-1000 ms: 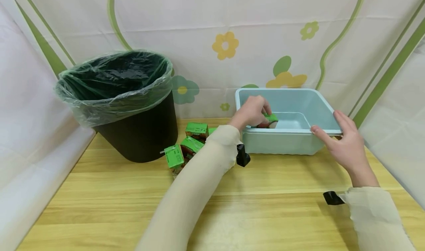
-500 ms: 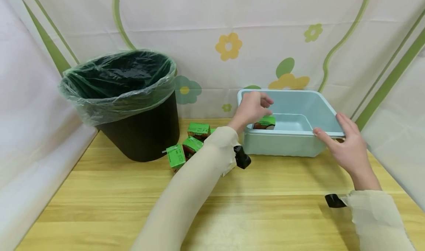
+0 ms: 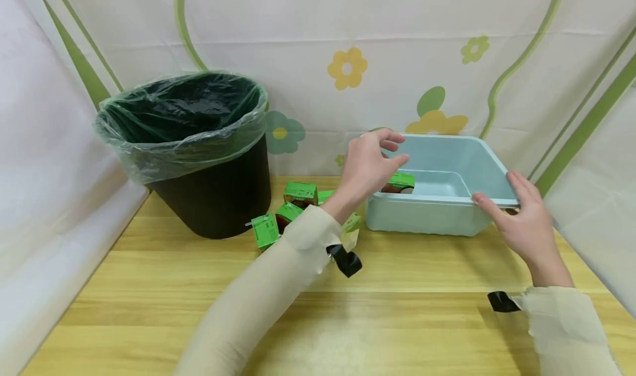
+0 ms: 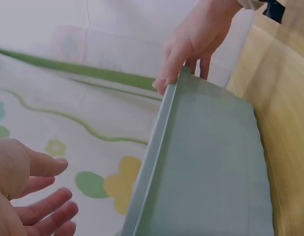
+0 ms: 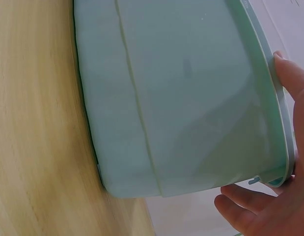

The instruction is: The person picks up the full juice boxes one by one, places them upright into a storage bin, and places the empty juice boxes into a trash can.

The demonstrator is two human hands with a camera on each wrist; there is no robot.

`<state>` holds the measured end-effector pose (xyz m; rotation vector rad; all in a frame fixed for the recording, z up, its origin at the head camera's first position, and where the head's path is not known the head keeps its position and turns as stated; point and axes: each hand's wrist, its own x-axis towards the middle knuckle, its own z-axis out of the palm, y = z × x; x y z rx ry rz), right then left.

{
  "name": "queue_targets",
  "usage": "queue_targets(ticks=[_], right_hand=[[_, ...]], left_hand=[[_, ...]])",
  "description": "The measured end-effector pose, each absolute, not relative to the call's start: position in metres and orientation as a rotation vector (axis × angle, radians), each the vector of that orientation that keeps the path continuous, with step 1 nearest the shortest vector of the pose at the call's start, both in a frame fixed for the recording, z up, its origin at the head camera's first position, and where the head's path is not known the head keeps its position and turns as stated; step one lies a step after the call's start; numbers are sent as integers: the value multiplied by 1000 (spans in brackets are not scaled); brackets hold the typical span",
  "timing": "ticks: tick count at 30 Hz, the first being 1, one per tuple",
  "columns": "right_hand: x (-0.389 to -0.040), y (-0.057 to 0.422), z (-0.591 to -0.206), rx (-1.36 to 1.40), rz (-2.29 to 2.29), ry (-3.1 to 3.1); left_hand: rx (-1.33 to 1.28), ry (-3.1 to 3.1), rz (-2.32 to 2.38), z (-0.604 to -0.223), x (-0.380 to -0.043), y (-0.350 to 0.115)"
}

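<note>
A light blue plastic tub (image 3: 422, 217) stands on the wooden table at the right. Inside its left end lies a small green-and-brown drink carton (image 3: 399, 183). My left hand (image 3: 366, 163) is over the tub's left rim, thumb and fingers apart, with nothing held; the left wrist view shows the same loosely spread fingers. At the tub's front right corner my right hand (image 3: 526, 227) grips the rim, thumb on the front edge and fingers along the side. Several similar cartons (image 3: 265, 231) lie left of the tub, partly hidden by my left forearm.
A black trash bin (image 3: 213, 199) lined with a translucent green bag (image 3: 199, 155) stands at the back left. Behind everything hangs a white curtain (image 3: 298, 33) with flower prints. Close to my left wrist lies a yellowish-green wrapper or carton (image 3: 350, 231).
My left hand has let go of the carton inside the tub, then risen and moved left with its fingers opening. The right hand keeps its grip on the tub's corner.
</note>
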<state>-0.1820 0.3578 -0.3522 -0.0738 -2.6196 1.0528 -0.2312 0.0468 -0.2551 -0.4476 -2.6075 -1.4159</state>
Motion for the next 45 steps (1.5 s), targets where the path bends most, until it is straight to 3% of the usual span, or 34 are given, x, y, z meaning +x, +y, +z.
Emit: queue_targets(ticks=[17, 45], right_hand=[[-181, 361, -351, -85, 1033, -2610], [-182, 359, -353, -78, 1051, -2623]], left_hand=[[-423, -2391, -1441, -266, -181, -6], [-309, -2280, -1540, -339, -138, -37]])
